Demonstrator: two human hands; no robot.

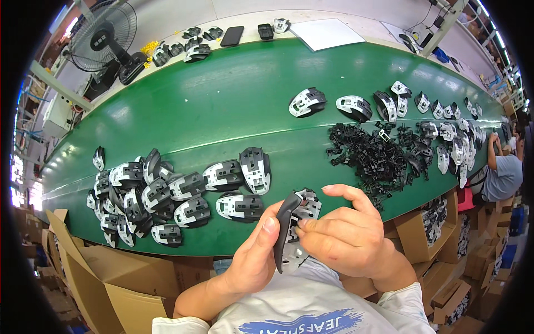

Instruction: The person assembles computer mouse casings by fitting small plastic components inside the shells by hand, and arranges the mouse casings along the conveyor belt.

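Observation:
In front of my chest, my left hand [257,251] grips a black and silver-white computer mouse shell [287,231] by its side, thumb along the dark outer edge. The shell is held tilted up on end, its pale inner side turned to the right. My right hand [347,236] is closed at that inner side, thumb and bent fingers pressed together against it, the index finger raised above. Whatever lies between those fingertips is hidden. To the right of the hands, small black plastic clips [370,158] are heaped on the table.
Many similar shells [133,195] are piled on the green table [222,106] at left; others stand in a row [353,107] at the right. Cardboard boxes [125,275] sit below the front edge. A fan [103,39] and a phone [232,36] are at the back. Another person [500,167] sits far right.

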